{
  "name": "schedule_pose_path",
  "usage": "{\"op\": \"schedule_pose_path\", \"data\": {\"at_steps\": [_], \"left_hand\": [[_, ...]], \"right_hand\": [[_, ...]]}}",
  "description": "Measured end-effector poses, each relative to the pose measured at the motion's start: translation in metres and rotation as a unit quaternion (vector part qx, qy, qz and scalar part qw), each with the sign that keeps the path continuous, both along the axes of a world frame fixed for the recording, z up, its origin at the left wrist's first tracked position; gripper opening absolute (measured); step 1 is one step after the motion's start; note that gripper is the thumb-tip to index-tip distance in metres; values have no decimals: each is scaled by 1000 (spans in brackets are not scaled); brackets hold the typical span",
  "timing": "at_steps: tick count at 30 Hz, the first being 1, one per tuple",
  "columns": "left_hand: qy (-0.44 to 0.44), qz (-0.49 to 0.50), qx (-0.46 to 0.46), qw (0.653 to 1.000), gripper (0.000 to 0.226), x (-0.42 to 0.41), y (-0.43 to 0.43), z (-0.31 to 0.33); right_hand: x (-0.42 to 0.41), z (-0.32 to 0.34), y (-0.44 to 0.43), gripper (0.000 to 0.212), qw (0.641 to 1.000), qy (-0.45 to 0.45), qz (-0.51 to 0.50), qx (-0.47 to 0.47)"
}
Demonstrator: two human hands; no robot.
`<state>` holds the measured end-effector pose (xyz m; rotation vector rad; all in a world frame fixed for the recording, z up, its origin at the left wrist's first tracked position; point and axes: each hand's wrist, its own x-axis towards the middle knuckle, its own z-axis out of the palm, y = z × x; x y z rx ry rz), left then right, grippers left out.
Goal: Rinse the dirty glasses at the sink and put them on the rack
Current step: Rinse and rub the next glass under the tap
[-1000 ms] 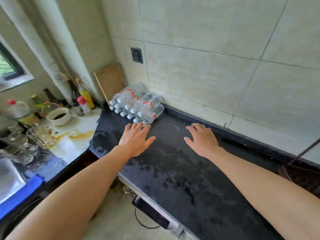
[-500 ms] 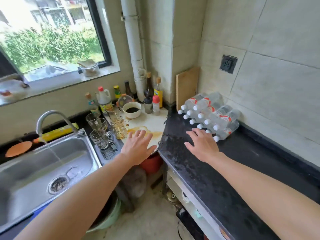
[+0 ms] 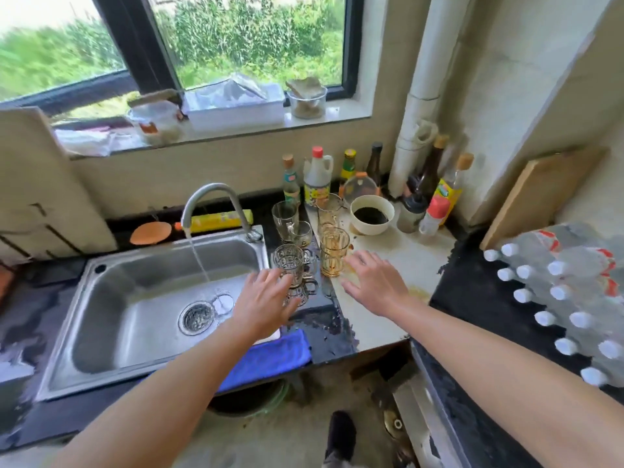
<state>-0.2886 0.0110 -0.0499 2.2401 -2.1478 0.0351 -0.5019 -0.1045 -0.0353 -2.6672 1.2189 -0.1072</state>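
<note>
Found no legible text; saw labels on sauce bottles (image 3: pixel 316 187) and bottled-water pack (image 3: pixel 570 282) too blurred to read.

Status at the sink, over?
Left hand open, right hand open, both empty. Clear dirty glasses stand beside the steel sink, curved tap running. Nothing blocks them.

Head view. A wide-angle camera worn at head height faces forward and steeply down along both forearms. The sink (image 3: pixel 111 282) lies lower left, the surface (image 3: pixel 405 261) centre right, the window (image 3: pixel 250 38) along the top edge, the floor (image 3: pixel 304 440) at the bottom. The left hand (image 3: pixel 261 304) and right hand (image 3: pixel 376 285) sit near centre, close to the camera.
</note>
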Motion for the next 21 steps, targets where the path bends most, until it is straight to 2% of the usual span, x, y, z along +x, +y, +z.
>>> {"op": "schedule_pose_path", "data": {"at_steps": [5,12,15,21], "left_hand": [[4,75,23,997,58,46,-13,-29],[5,153,59,986,50,80,-4,-53],[12,162,61,985,50,89,-1,-57],[24,160,47,986,48,106,1,-52]], "right_hand": [[89,-26,-45,61,993,19,111,32],[161,-55,-74,90,961,178,211,27],[174,-58,-79,88,955,197,216,46],[187,-48,-78,81,960,167,210,78]]}}
